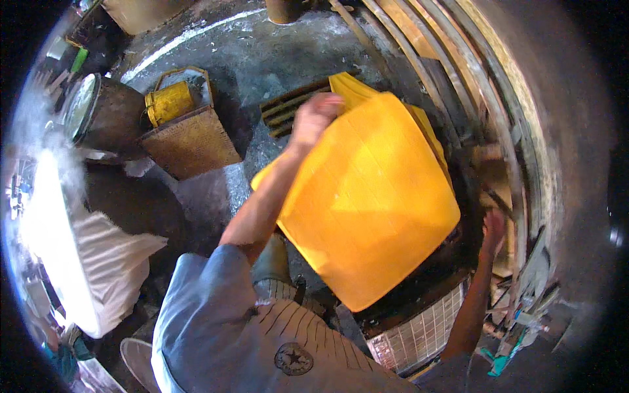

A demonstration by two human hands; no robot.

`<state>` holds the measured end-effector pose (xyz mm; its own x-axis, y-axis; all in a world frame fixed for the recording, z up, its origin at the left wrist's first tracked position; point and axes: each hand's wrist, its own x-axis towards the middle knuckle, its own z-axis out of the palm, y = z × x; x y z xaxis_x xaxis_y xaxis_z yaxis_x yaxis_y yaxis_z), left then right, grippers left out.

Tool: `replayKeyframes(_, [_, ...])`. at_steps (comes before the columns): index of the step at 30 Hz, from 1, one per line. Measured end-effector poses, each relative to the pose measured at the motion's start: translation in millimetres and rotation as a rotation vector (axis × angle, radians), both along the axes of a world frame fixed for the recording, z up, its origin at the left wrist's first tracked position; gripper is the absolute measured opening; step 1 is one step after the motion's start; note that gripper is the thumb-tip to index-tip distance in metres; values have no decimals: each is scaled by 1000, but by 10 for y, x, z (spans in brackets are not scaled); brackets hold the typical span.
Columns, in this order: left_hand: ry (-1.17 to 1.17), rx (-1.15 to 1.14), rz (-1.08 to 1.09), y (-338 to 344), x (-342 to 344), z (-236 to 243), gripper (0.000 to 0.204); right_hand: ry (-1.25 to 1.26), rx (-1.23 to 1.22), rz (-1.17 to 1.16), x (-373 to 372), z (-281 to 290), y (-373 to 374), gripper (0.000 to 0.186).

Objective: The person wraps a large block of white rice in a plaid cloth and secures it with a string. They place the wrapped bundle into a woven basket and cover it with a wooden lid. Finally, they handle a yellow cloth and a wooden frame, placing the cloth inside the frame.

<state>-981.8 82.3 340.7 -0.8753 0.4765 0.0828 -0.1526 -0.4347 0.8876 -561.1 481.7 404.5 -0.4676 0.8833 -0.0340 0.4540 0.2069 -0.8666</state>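
Observation:
A large yellow-orange sheet (373, 196) with rounded corners and faint crease lines spreads across the middle, tilted and folded over at its far end. What it is made of I cannot tell. My left hand (318, 116) is closed at its far left edge, fingers bent around the material near the fold. Over on the right, apart from the sheet, my right hand (494, 229) is raised beside wooden boards; its fingers are blurred. Partly covered by the sheet's near side is a dark surface, with a pale gridded panel (419, 327) at its near end.
Long wooden boards (445, 59) curve along the right side. A slatted dark rack (282, 108) lies beyond my left hand. To the left are a yellow bucket (169, 103), a brown woven panel (190, 141), a large drum (108, 114) and a white cloth (98, 262).

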Motion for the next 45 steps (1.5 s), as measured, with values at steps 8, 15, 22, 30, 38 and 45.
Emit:
replayKeyframes(8, [-534, -746, 275, -2252, -320, -1973, 39, -482, 268, 1037, -4845, -714, -1088, 34])
replayKeyframes(15, [-885, -570, 223, -2556, 259, -2206, 32, -1389, 450, 1202, -5608, -2479, -1746, 33])
replayKeyframes(22, [-581, -399, 19, -1860, 11, -2890, 47, -1468, -7, 1038, -6015, -1657, -2586, 23])
replayKeyframes(30, [-418, -629, -356, -1383, -316, -2807, 53, -1237, 527, 1306, -6585, -110, -1133, 21])
replayKeyframes(38, [-268, -688, -340, -2389, -452, -502, 24, -878, 363, 151, -5725, -382, -1154, 22])
replayKeyframes(45, [-82, -794, -385, -2305, 83, 300, 20, 786, -382, -103, -4486, -751, 108, 36])
